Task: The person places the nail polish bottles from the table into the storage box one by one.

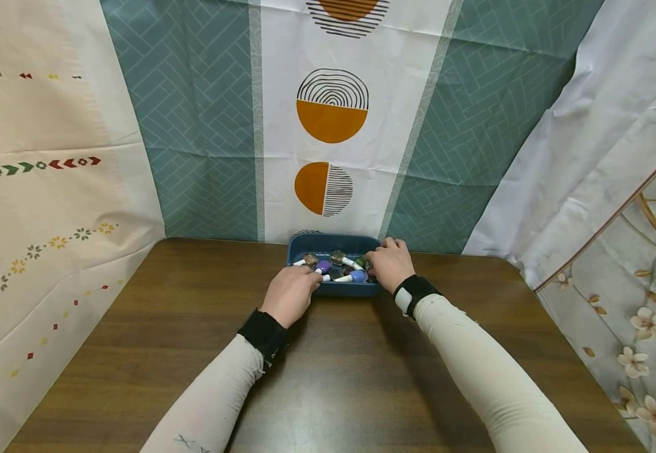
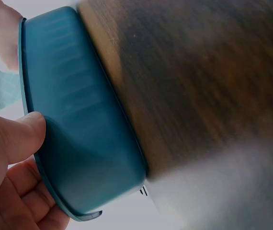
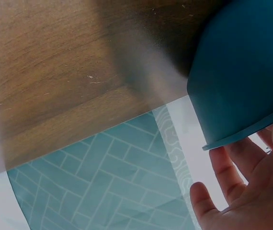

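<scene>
A blue plastic bin (image 1: 339, 289) stands on the table at its far edge. Inside lie several small pieces with white stems and rounded ends, among them a purple one (image 1: 323, 266) and a blue one (image 1: 358, 275). My left hand (image 1: 292, 292) grips the bin's near left corner; in the left wrist view its thumb (image 2: 28, 132) lies on the outer wall, with the other fingers bent behind the rim. At the right end, my right hand (image 1: 391, 263) holds the rim; the right wrist view shows bent fingers (image 3: 230, 177) at the rim, with the thumb hidden there.
The brown wooden table (image 1: 316, 377) stretches from the bin towards me. Behind it hangs a patterned curtain (image 1: 209, 157), close to the bin's back. Cream cloth (image 1: 50, 220) hangs on the left and flowered cloth (image 1: 633, 302) on the right.
</scene>
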Demonstrator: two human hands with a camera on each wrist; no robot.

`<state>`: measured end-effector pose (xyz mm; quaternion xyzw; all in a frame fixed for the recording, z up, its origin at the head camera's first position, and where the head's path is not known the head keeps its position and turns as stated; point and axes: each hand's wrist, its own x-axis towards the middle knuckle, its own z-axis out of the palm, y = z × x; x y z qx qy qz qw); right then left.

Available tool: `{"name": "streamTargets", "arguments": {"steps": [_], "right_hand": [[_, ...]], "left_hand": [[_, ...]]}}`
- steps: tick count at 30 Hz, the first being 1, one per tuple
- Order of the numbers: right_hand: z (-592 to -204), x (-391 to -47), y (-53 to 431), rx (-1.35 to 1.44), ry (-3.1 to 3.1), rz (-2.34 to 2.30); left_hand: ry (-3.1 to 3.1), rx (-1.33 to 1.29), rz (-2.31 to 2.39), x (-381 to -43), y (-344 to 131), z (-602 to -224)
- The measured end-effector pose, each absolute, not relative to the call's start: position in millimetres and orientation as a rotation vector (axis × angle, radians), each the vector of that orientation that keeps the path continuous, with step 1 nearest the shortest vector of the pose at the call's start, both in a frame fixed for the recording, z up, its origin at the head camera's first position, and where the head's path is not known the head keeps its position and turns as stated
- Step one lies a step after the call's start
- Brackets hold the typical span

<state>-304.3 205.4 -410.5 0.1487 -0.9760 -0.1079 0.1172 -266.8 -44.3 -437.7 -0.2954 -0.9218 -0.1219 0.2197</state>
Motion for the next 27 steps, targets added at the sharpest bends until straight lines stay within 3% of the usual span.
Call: {"name": "streamTargets", "arguments": {"steps": [16, 27], "right_hand": [[-427.6, -303.7, 199.0, 0.478, -2.687, -0.021], [-429.5, -259.3, 195.6, 0.483, -2.632, 0.138]], "left_hand": [[-2.612, -0.814, -0.364, -271.0, -62.1, -443.3], [-2.606, -0.737, -0.317, -268.1, -92.7, -438.1]]}}
